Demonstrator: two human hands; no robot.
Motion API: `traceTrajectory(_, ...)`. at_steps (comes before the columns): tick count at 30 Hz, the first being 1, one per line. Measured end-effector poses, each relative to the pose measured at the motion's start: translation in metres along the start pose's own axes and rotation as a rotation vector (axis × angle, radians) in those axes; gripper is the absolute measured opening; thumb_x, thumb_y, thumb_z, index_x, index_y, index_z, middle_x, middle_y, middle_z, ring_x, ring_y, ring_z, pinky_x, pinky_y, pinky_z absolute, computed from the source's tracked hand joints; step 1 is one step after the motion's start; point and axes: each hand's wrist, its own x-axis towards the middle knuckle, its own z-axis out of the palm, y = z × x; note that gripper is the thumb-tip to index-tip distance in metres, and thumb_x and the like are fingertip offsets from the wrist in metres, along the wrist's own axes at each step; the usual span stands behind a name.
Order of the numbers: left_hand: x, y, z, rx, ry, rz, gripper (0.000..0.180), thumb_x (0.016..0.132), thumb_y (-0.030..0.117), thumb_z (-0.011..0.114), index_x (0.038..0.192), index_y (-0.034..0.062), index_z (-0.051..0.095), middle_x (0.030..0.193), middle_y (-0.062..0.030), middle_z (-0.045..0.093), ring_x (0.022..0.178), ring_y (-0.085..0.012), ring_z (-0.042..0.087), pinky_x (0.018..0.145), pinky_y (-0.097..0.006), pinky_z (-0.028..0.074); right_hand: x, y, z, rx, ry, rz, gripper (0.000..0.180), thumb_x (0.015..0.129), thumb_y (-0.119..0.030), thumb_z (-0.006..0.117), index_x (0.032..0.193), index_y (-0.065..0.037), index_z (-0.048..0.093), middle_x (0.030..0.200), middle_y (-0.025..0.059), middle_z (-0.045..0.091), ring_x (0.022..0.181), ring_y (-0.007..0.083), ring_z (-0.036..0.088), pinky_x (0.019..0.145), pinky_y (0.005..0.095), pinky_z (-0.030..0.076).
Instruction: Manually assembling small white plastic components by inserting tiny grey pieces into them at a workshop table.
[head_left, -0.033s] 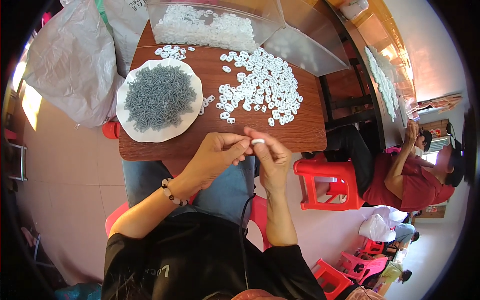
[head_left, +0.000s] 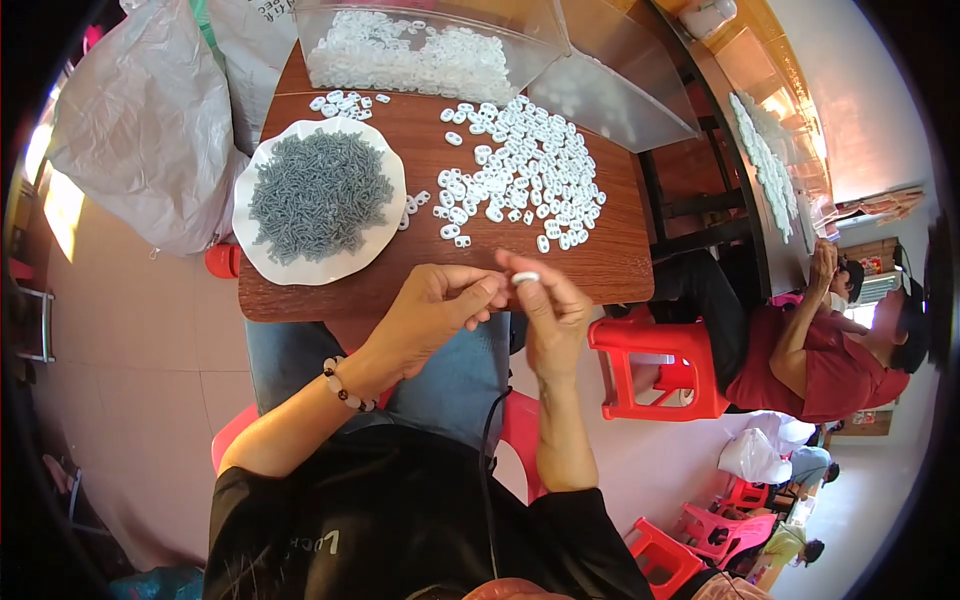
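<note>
Over the front edge of the brown table, my right hand (head_left: 555, 318) pinches a small white oval plastic piece (head_left: 526, 277) between thumb and fingers. Close beside it on the left is my left hand (head_left: 440, 302), thumb and fingertips pressed together; what sits between them, if anything, is hidden. A white scalloped plate (head_left: 245, 225) beyond my left hand is heaped with thin grey rod-like pieces (head_left: 320, 195). Many white oval pieces with two holes (head_left: 535, 165) lie spread on the table beyond my right hand.
A clear bin (head_left: 410, 62) of white pieces stands at the table's back, with another translucent bin (head_left: 620, 100) beside it. Large white sacks (head_left: 145, 130) stand at the left. On the right are a red stool (head_left: 660, 370) and a seated person (head_left: 810, 350) at another table.
My right hand has shifted slightly right and up with the white piece, opening a little more distance from my left hand. The left hand stays in place.
</note>
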Motion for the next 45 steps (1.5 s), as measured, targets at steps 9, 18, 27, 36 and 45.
traceTrajectory(9,0.001,0.004,-0.008,-0.044,0.025,-0.048,0.018,0.092,0.015,0.056,0.092,-0.0005,0.065,0.072,0.0018,0.057,0.062,-0.0046,0.047,0.057,-0.017,0.037,0.156,-0.098,-0.034,-0.897,0.213,-0.544,0.029,0.093,-0.023,0.058,0.109,0.001,0.067,0.084,0.0038,0.071,0.073,0.0063,0.06,0.064,0.0205,0.045)
traceTrajectory(18,0.007,0.001,-0.02,-0.065,0.064,-0.091,0.018,0.091,0.015,0.055,0.092,0.0002,0.064,0.071,0.0029,0.056,0.062,-0.0041,0.046,0.057,-0.017,0.036,0.287,-0.065,-0.107,-1.374,0.382,-0.402,0.036,0.085,-0.029,0.06,0.111,-0.006,0.067,0.09,0.0154,0.07,0.089,0.0298,0.067,0.08,0.0362,0.05)
traceTrajectory(27,0.014,0.001,-0.023,-0.039,0.063,-0.125,0.018,0.092,0.017,0.055,0.091,0.0015,0.064,0.071,0.0042,0.056,0.062,-0.0028,0.045,0.057,-0.017,0.036,0.128,-0.031,-0.052,-1.122,-0.279,-0.507,0.01,0.081,-0.005,0.067,0.091,-0.005,0.068,0.083,0.0073,0.066,0.077,0.0221,0.059,0.069,0.0322,0.047)
traceTrajectory(36,0.01,-0.002,-0.013,0.307,0.101,0.017,0.015,0.09,0.012,0.057,0.092,-0.0001,0.065,0.075,0.0031,0.058,0.064,-0.0023,0.049,0.056,-0.018,0.038,0.113,0.004,-0.05,-1.301,-0.416,-0.491,0.018,0.076,-0.007,0.07,0.093,-0.012,0.07,0.078,0.0055,0.06,0.082,0.0254,0.054,0.071,0.0367,0.046)
traceTrajectory(45,0.009,0.004,-0.023,1.097,0.359,0.481,0.01,0.082,0.003,0.06,0.091,0.0019,0.063,0.076,-0.0087,0.06,0.06,-0.0175,0.057,0.054,-0.028,0.044,0.117,0.008,-0.049,-1.23,-0.452,-0.494,0.016,0.075,-0.005,0.069,0.09,-0.01,0.067,0.083,0.0059,0.062,0.083,0.0266,0.055,0.071,0.0375,0.046)
